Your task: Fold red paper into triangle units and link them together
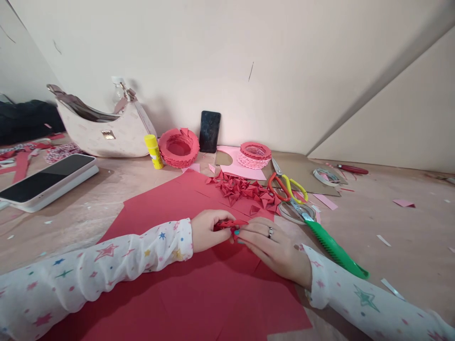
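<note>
My left hand (211, 230) is closed around one side of a small strip of folded red paper pieces (231, 223). On the other side, my right hand (272, 244), with a ring on one finger, pinches the same red pieces, and the fingertips of both hands nearly meet. Both hands are above large red paper sheets (199, 298). Just beyond them lies a pile of folded red triangles (245, 189). Farther back stand a round red folded-paper piece (179, 148) and a smaller pink and red one (254, 155).
Scissors with red and yellow handles (287, 187) and a green-handled tool (334, 248) lie right of the pile. A tape roll (326, 177) rests on cardboard. Leftward are a glue stick (153, 151), a handbag (103, 130) and a phone (50, 180); another phone (209, 131) leans against the wall.
</note>
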